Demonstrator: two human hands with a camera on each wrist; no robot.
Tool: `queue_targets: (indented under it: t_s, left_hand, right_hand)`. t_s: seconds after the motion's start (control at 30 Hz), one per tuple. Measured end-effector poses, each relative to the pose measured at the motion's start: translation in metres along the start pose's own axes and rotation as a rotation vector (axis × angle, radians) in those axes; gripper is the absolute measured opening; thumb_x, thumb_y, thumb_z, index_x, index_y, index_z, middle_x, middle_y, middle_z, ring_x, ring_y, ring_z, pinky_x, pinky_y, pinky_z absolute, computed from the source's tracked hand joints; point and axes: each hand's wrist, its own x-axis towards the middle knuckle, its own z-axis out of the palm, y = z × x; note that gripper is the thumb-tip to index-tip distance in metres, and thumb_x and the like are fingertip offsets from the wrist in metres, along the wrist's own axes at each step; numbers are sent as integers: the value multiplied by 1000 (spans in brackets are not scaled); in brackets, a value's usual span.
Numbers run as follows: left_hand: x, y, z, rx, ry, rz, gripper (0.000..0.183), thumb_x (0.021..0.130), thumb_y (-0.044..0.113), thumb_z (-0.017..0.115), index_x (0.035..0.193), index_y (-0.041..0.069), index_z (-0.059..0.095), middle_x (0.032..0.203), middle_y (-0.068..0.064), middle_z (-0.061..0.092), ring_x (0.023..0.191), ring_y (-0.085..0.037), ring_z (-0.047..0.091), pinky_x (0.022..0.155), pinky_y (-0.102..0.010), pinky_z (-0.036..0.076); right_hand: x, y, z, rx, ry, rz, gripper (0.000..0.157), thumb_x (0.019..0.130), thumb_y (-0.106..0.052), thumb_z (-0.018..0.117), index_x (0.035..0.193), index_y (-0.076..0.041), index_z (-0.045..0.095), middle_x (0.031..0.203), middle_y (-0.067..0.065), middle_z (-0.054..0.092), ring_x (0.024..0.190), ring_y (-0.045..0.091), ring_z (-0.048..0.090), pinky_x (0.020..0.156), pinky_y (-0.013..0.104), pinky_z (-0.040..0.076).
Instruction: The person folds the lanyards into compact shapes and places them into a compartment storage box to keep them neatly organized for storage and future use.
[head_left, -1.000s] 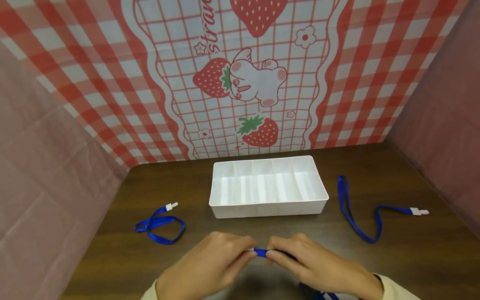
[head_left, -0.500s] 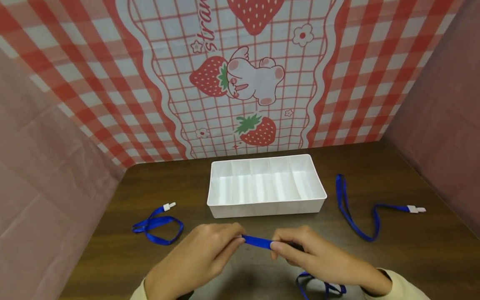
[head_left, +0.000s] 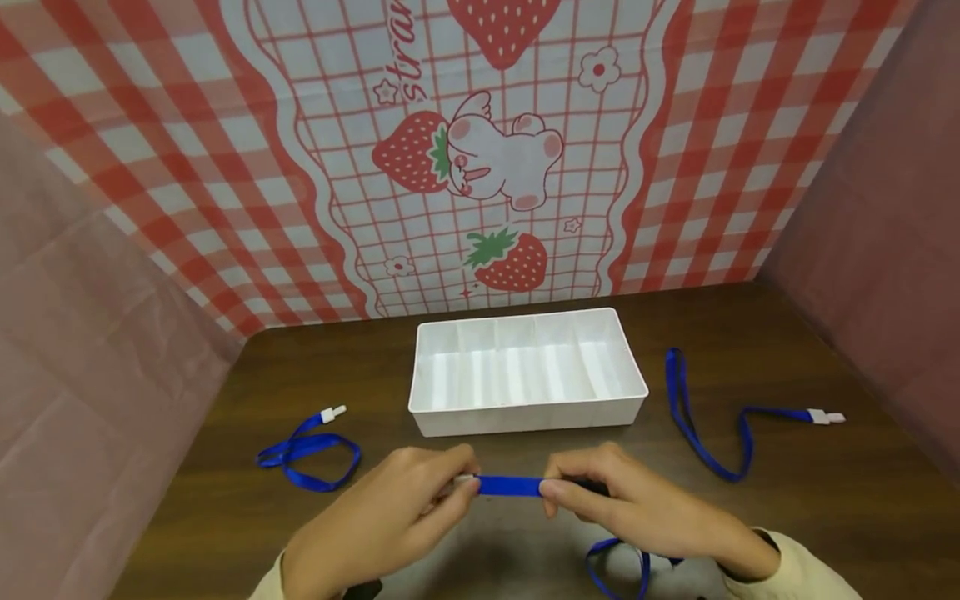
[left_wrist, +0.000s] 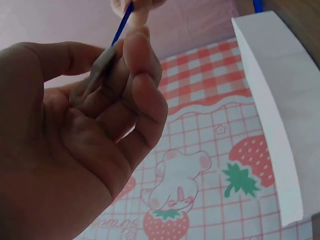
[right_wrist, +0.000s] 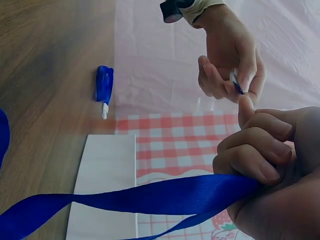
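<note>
Between both hands a short stretch of blue lanyard (head_left: 510, 486) is drawn level, in front of the white box. My left hand (head_left: 390, 508) pinches its end at the white clip, which is mostly hidden by the fingers; a bit of clip (left_wrist: 102, 65) shows in the left wrist view. The right hand (head_left: 630, 500) grips the strap between thumb and curled fingers. From that hand the rest of the strap (right_wrist: 165, 196) trails away in the right wrist view, and its loops (head_left: 618, 567) lie below the hand in the head view.
A white box (head_left: 528, 419) with several compartments stands at the table's back middle. One blue lanyard (head_left: 307, 450) with a white clip lies coiled at left, another (head_left: 708, 454) stretches out at right. A checked strawberry cloth (head_left: 495, 167) hangs behind the dark wooden table (head_left: 330, 358).
The hands have moved apart, so a longer stretch of strap shows between them. The left hand has shifted left; more of the strap's loops came into view under the right hand.
</note>
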Motion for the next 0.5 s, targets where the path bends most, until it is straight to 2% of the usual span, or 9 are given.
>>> queue_targets:
  t_s: [0.13,0.23,0.33,0.4,0.5]
  left_hand:
    - [4,-3,4,-71,3,-25,10,103,14,52,102,12,62,66,15,45,52,9,35,43,-11,33]
    - [7,-5,8,-122,5,-41,14,104,24,54,103,14,64,68,14,48,52,6,38,44,-13,36]
    - [8,-5,13,-122,19,-22,19,103,33,56,95,16,63,71,13,50,55,5,40,46,-12,38]
    - [10,-5,15,-112,36,12,17,102,30,58,92,16,62,71,12,49,56,5,39,46,-11,36]
    - [10,-3,17,-120,62,47,12,101,17,59,90,15,62,69,12,46,54,9,33,44,-9,32]
  right_hand:
    - [1,-3,-1,4,19,26,27,105,-7,48,93,-25,64,62,-7,39,53,-5,32,42,20,31]
    - [0,-5,-3,3,29,39,28,105,-6,49,93,-26,65,61,-6,38,52,-5,30,40,21,30]
    - [1,-6,-3,-14,29,22,28,104,-5,49,94,-26,64,63,-8,39,52,-6,31,40,21,31]
    - [0,-7,-4,-36,29,16,28,104,-5,49,94,-27,64,64,-9,40,53,-6,31,41,20,32]
    - [0,-9,-7,-53,31,8,29,104,-4,49,94,-26,64,65,-10,40,54,-5,31,42,20,33]
